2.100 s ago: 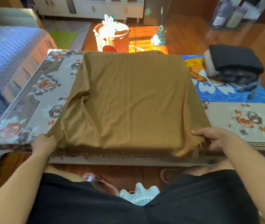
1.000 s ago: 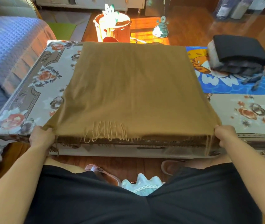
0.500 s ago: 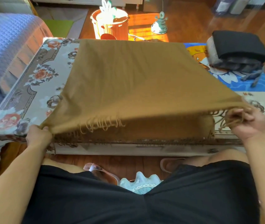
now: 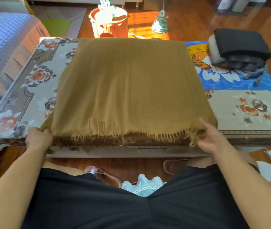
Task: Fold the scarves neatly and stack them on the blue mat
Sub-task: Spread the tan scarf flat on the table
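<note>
Since the frame half a second earlier, the right hand (image 4: 212,138) has come back down to the near table edge, and the lifted right corner of the large mustard-brown fringed woven scarf (image 4: 128,90) lies flat again. Floral-patterned beige cloth covers the low rectangular table (image 4: 247,111), which extends well beyond both hands to either side. Across its middle the scarf is spread, folded over on itself, its far edge opposite the fingers and its fringe (image 4: 131,138) hanging between the two hands at the near edge. Far right of the right-hand fingers, at the table's back corner, lies the blue cartoon-printed mat (image 4: 227,81), bearing a stack of folded dark scarves (image 4: 239,48), black on top and grey beneath. Left hand (image 4: 38,138): fingers curled, gripping the scarf's near left corner. Right hand: thumb raised onto the cloth, the other fingers loosely bent at the near right corner among the fringe; whether they pinch the fabric cannot be told.
</note>
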Action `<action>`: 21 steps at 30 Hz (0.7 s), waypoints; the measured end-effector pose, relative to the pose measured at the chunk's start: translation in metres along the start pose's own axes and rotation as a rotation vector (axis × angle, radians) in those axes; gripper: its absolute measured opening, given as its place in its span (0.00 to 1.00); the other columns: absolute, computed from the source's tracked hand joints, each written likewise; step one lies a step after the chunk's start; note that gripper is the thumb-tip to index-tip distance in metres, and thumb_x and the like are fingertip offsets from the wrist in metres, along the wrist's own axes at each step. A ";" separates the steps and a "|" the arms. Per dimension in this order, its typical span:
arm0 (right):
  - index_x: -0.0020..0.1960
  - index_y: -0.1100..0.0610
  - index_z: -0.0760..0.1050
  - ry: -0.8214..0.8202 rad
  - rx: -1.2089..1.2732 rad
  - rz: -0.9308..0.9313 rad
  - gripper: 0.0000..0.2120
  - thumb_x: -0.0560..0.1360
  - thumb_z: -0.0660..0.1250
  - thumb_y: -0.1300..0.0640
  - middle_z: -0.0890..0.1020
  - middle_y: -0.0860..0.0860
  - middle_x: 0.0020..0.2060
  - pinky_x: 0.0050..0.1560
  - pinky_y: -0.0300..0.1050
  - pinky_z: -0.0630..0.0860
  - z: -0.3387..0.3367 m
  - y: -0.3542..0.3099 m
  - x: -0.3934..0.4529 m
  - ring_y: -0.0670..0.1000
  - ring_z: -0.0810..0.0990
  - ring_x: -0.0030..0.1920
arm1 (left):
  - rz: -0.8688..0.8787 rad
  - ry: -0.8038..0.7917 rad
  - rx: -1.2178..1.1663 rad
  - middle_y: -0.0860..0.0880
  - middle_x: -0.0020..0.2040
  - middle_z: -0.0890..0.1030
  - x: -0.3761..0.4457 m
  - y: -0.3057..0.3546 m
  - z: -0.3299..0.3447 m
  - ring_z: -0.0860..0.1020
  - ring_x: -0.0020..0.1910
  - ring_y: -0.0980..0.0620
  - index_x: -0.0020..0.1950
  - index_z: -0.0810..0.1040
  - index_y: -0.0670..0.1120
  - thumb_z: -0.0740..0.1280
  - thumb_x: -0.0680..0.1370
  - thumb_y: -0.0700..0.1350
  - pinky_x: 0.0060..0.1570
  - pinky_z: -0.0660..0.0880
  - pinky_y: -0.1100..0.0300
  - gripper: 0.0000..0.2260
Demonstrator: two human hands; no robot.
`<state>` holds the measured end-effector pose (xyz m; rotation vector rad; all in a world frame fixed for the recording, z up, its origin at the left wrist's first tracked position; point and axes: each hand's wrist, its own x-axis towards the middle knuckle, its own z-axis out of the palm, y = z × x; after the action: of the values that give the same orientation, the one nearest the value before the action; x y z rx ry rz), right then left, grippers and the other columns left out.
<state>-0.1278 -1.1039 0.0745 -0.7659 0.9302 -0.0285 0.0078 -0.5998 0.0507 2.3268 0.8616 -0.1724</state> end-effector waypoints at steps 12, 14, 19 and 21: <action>0.54 0.58 0.70 -0.097 0.089 -0.064 0.04 0.83 0.61 0.57 0.73 0.50 0.32 0.40 0.44 0.83 0.027 -0.025 -0.038 0.43 0.73 0.25 | 0.046 0.105 -0.161 0.32 0.65 0.75 -0.007 0.000 -0.008 0.73 0.65 0.33 0.68 0.73 0.35 0.62 0.84 0.43 0.66 0.69 0.43 0.16; 0.54 0.57 0.70 0.019 0.060 0.025 0.02 0.83 0.61 0.59 0.72 0.49 0.30 0.38 0.43 0.81 0.012 -0.019 -0.033 0.42 0.70 0.23 | 0.039 0.102 -0.163 0.33 0.64 0.75 -0.006 -0.001 -0.009 0.74 0.64 0.33 0.67 0.73 0.36 0.63 0.84 0.44 0.65 0.70 0.43 0.15; 0.51 0.58 0.72 0.187 -0.157 0.063 0.03 0.82 0.63 0.58 0.77 0.53 0.31 0.31 0.45 0.82 -0.003 0.001 -0.023 0.44 0.73 0.25 | 0.009 0.092 -0.143 0.33 0.64 0.75 -0.009 0.002 -0.006 0.74 0.65 0.33 0.67 0.73 0.37 0.63 0.84 0.44 0.65 0.71 0.43 0.15; 0.57 0.59 0.74 0.068 -0.197 -0.094 0.07 0.82 0.63 0.58 0.84 0.56 0.47 0.47 0.48 0.83 0.004 -0.003 -0.031 0.51 0.83 0.42 | -0.002 0.107 -0.156 0.33 0.65 0.75 -0.007 0.002 -0.006 0.74 0.64 0.33 0.68 0.74 0.37 0.63 0.84 0.44 0.65 0.71 0.43 0.15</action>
<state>-0.1430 -1.0931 0.0998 -0.9961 0.9700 -0.0460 0.0027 -0.6008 0.0589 2.2054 0.8966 0.0192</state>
